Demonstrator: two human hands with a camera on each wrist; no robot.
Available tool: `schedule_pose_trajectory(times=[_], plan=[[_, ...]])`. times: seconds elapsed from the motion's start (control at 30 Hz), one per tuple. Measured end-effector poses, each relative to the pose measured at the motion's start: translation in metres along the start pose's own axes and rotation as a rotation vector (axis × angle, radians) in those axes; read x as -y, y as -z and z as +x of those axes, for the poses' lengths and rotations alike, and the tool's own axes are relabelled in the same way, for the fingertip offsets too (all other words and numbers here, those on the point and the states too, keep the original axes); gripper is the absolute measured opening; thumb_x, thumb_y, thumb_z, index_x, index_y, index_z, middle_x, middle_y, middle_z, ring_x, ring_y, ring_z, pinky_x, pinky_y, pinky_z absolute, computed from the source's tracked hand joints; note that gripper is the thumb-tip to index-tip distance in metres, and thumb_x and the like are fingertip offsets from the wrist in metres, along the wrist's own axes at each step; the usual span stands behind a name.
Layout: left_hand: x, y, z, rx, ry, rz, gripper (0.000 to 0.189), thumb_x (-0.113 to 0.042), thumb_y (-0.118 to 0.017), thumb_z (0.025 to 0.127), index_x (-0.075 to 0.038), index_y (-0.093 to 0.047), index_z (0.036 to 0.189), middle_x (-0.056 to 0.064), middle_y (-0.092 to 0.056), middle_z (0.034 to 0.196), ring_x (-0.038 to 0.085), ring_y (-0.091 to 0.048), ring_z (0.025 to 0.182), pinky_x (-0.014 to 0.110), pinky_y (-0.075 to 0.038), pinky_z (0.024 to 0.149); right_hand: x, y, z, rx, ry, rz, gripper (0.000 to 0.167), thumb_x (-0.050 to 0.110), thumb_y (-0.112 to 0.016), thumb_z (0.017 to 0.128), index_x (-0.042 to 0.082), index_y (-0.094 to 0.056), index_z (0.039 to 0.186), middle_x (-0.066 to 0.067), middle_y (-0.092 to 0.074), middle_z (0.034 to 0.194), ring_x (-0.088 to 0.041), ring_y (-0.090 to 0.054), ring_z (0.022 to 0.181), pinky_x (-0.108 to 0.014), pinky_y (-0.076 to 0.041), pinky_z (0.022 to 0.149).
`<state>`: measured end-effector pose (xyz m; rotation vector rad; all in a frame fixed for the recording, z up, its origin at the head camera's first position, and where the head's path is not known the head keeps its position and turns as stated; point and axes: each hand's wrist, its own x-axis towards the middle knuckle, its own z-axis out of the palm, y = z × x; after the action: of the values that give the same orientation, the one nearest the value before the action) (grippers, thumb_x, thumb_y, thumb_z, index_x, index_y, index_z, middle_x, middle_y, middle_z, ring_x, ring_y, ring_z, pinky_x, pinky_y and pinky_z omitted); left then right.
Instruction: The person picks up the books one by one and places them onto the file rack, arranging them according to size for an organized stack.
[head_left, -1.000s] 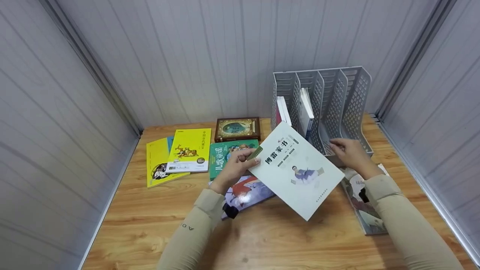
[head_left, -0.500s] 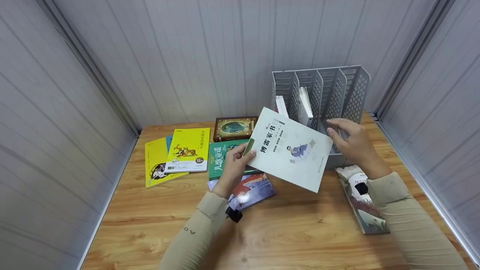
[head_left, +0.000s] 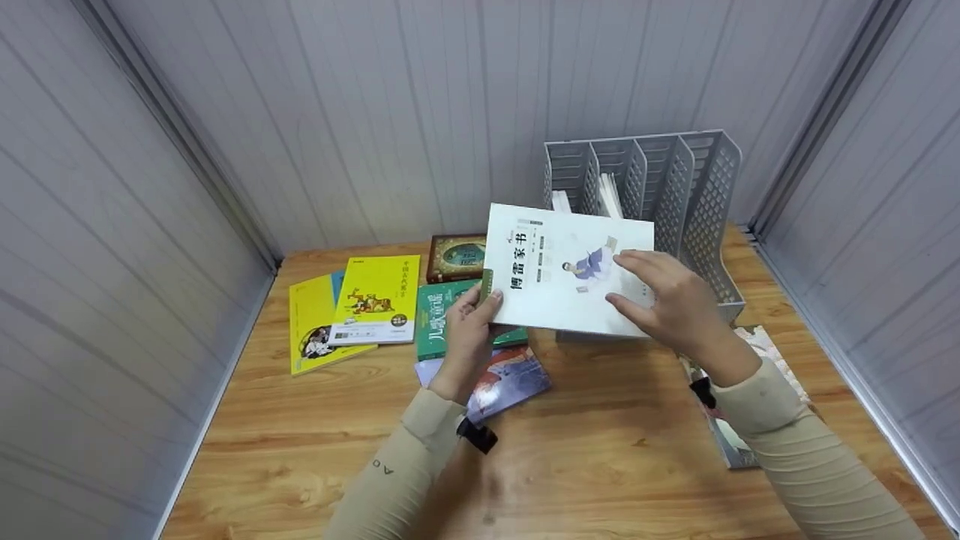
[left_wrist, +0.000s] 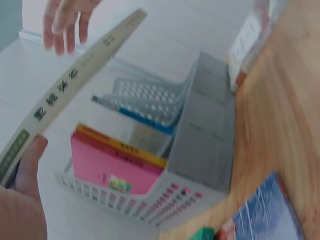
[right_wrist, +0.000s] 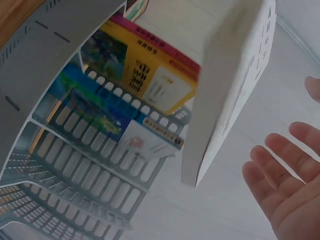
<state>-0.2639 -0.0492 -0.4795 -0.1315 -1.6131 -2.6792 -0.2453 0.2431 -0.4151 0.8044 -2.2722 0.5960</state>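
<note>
A white book (head_left: pixel 559 300) with a small seated figure on its cover is held up in front of the grey file rack (head_left: pixel 709 195). My left hand (head_left: pixel 469 326) pinches its left edge, thumb on the cover near a green label. In the left wrist view the book's spine (left_wrist: pixel 60 87) faces the camera. Over the book's right part, my right hand (head_left: pixel 679 304) has its fingers spread; the right wrist view shows those fingers (right_wrist: pixel 280 165) apart from the book (right_wrist: pixel 225 95). Several books stand in two of the rack's compartments, among them a pink one (left_wrist: pixel 110 167) and a yellow one (right_wrist: pixel 150 75).
At the left lie two yellow books (head_left: pixel 379 300) (head_left: pixel 311 296), overlapping. A brown ornate book (head_left: pixel 454 259), a green book (head_left: pixel 435 322) and a purple book (head_left: pixel 517 382) lie mid-table. Another book (head_left: pixel 739 450) lies partly under the right forearm. Panel walls (head_left: pixel 420 112) surround the wooden table (head_left: pixel 570 465).
The white book has turned in my left hand from slanted to nearly level and moved up and left. My right hand has come left from the rack to over the book, its fingers spreading.
</note>
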Motion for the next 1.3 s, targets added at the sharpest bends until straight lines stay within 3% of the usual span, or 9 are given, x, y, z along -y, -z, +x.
schedule_pose_trajectory(times=[0.23, 0.4, 0.57, 0.73, 0.97, 1.13, 1.3], plan=[[-0.007, -0.021, -0.012, -0.077, 0.013, -0.077, 0.041, -0.007, -0.054, 0.112, 0.007, -0.057, 0.150, 0.026, -0.074, 0.133, 0.022, -0.082, 0.097, 0.039, -0.068, 0.084, 0.019, -0.009, -0.001, 0.046, 0.104, -0.075, 0.062, 0.021, -0.094, 0.081, -0.006, -0.070, 0.132, -0.026, -0.074, 0.129, -0.045, -0.073, 0.118, -0.057, -0.061, 0.101], [-0.012, -0.034, -0.018, -0.120, 0.011, -0.107, 0.040, -0.007, -0.053, 0.112, 0.007, -0.057, 0.149, 0.028, -0.072, 0.135, 0.023, -0.081, 0.099, 0.039, -0.068, 0.084, 0.031, -0.016, -0.001, 0.095, 0.136, -0.152, 0.066, 0.024, -0.096, 0.081, -0.003, -0.070, 0.135, -0.026, -0.073, 0.133, -0.045, -0.072, 0.120, -0.056, -0.060, 0.104], [-0.014, -0.044, -0.025, -0.138, 0.027, -0.109, 0.038, -0.007, -0.050, 0.113, 0.008, -0.057, 0.147, 0.029, -0.070, 0.137, 0.027, -0.081, 0.104, 0.039, -0.068, 0.087, 0.041, -0.025, 0.001, 0.128, 0.160, -0.212, 0.062, 0.016, -0.095, 0.079, -0.002, -0.071, 0.134, -0.025, -0.073, 0.135, -0.045, -0.072, 0.122, -0.056, -0.059, 0.106], [-0.015, -0.055, -0.032, -0.163, 0.057, -0.137, 0.040, -0.008, -0.052, 0.112, 0.008, -0.057, 0.148, 0.030, -0.072, 0.134, 0.026, -0.082, 0.101, 0.036, -0.068, 0.084, 0.044, -0.034, 0.002, 0.141, 0.172, -0.281, 0.059, 0.005, -0.086, 0.079, -0.003, -0.069, 0.135, -0.027, -0.072, 0.134, -0.046, -0.071, 0.124, -0.057, -0.058, 0.105], [-0.017, -0.069, -0.043, -0.169, 0.069, -0.156, 0.041, -0.010, -0.055, 0.112, 0.006, -0.058, 0.150, 0.027, -0.072, 0.135, 0.027, -0.081, 0.104, 0.037, -0.068, 0.086, 0.046, -0.037, 0.001, 0.177, 0.125, -0.330, 0.064, -0.010, -0.070, 0.079, -0.003, -0.065, 0.143, -0.031, -0.068, 0.141, -0.049, -0.067, 0.129, -0.065, -0.057, 0.104], [-0.018, -0.078, -0.052, -0.163, 0.097, -0.171, 0.042, -0.010, -0.055, 0.112, 0.007, -0.057, 0.150, 0.029, -0.072, 0.134, 0.026, -0.080, 0.103, 0.036, -0.068, 0.085, 0.048, -0.040, 0.000, 0.151, 0.120, -0.403, 0.066, -0.010, -0.075, 0.081, -0.001, -0.063, 0.145, -0.033, -0.068, 0.137, -0.052, -0.068, 0.123, -0.071, -0.058, 0.098], [-0.017, -0.084, -0.056, -0.132, 0.084, -0.160, 0.042, -0.010, -0.056, 0.112, 0.007, -0.058, 0.149, 0.028, -0.072, 0.135, 0.026, -0.080, 0.105, 0.039, -0.068, 0.088, 0.048, -0.044, -0.002, 0.089, 0.136, -0.469, 0.062, -0.006, -0.075, 0.086, 0.003, -0.063, 0.146, -0.034, -0.068, 0.133, -0.055, -0.069, 0.120, -0.072, -0.059, 0.092]])
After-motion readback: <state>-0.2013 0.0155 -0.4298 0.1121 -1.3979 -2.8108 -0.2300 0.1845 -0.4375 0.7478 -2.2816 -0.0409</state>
